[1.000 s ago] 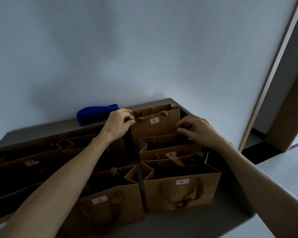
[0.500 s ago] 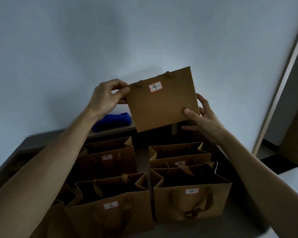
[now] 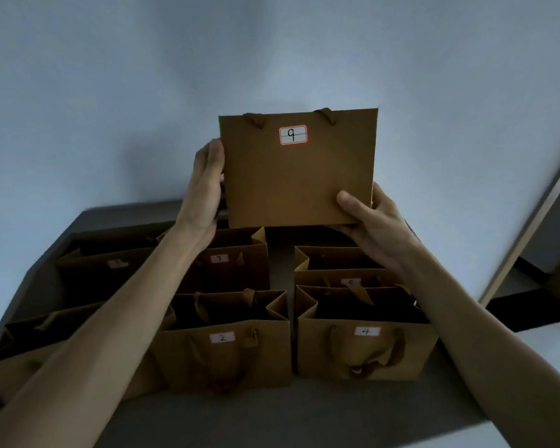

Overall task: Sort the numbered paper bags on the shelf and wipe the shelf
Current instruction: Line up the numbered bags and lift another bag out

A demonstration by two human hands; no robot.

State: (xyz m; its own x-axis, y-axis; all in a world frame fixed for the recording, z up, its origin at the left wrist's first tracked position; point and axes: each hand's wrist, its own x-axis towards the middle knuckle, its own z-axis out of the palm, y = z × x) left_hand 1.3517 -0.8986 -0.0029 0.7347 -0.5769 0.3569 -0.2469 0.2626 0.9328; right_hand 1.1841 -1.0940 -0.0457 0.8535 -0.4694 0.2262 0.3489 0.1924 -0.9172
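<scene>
The flat brown paper bag labelled 9 (image 3: 299, 169) is hanging in the air above the dark grey shelf (image 3: 188, 412), upright and facing the camera, its white sticker near the top edge. The left hand (image 3: 206, 189) is pressing flat against the bag's left edge, fingers straight and released rather than curled. The right hand (image 3: 374, 218) is grasping the lower right corner, its thumb lying across the front face and the other fingers hidden behind.

Below, more open brown paper bags are standing in rows on the shelf: the bag labelled 7 (image 3: 236, 270) and the bag labelled 2 (image 3: 227, 357) on the left, the bag labelled 5 (image 3: 346, 278) and the bag labelled 4 (image 3: 366, 350) on the right. Further bags at far left are sitting too dark to read.

The risk lies in the one-sided hold: with only a corner pinched, the thin bag could likely swing or slip. Lowering it carelessly could be tipping the light, empty-looking bags beneath, or crushing their rims and handles.
</scene>
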